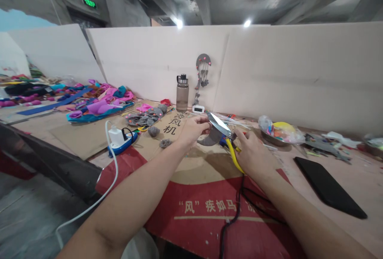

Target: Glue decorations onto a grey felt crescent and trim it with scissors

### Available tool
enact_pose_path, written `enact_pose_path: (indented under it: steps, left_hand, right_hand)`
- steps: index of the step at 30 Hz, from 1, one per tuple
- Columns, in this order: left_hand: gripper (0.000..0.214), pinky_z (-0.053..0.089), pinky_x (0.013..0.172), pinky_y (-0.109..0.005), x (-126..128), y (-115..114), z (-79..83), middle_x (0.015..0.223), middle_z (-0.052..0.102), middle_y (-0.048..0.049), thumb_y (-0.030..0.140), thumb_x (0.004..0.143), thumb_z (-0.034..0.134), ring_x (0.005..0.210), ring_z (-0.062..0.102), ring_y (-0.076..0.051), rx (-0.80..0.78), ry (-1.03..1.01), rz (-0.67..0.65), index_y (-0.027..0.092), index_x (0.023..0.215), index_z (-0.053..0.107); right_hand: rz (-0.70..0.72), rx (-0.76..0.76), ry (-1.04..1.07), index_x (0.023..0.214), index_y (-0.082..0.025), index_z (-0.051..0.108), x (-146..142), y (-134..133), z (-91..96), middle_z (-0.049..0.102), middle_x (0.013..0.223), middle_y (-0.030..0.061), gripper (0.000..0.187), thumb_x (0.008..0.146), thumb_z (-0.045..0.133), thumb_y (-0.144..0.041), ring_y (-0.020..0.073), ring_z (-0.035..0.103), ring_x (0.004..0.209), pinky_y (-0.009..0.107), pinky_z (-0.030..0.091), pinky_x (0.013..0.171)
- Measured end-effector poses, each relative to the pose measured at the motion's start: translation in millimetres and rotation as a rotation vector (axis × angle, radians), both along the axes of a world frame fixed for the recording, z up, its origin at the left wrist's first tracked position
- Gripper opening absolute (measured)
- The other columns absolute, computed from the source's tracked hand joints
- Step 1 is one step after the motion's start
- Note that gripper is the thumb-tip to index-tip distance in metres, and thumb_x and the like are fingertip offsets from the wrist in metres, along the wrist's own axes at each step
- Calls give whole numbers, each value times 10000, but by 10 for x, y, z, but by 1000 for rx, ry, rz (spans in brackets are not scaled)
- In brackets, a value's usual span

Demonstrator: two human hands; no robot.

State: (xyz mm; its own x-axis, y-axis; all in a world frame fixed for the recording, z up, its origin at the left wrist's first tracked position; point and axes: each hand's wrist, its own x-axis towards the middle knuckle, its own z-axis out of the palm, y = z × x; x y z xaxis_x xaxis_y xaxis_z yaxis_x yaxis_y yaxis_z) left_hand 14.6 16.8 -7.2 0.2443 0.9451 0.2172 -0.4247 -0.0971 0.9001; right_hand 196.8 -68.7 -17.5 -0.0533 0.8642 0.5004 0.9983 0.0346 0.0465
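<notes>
My right hand (253, 153) is closed round the yellow handles of a pair of scissors (223, 128), whose silver blades point up and left. My left hand (193, 128) pinches a curved grey felt piece (209, 138) at the blades. Both hands hover over a flattened cardboard sheet (191, 163) with red print that covers the table. A black cable (236, 211) runs from under my right hand toward me.
A black tablet (329, 187) lies at the right. A metal bowl of coloured bits (278, 131) stands behind it. A water bottle (182, 92), a small white timer (198, 109), grey felt pieces (143, 118), a power strip with a charger (121, 139) and colourful fabric (98, 105) sit to the left.
</notes>
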Motion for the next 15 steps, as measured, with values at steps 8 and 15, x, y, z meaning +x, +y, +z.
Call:
enact_pose_path:
  steps: [8,15]
  left_hand:
    - [121,475,629,-218,3,13,33,751,665,-24,7,660,703,605,569,-52,-120,-26,-28,104,733,713]
    - [160,464,617,-211,-42,39,45,727,668,-15,-12,634,731,601,574,-56,-154,-22,-21,99,746,700]
  right_hand:
    - [-57,-10,-102,1315,-211,585,33,1,-5,617,1019,146,382,965,451,-286,259,600,891,302,358,640]
    - [-48,83,-180,1312,-250,593,68,5,-59,632,979,101,375,988,419,-318,215,610,810,292,265,565]
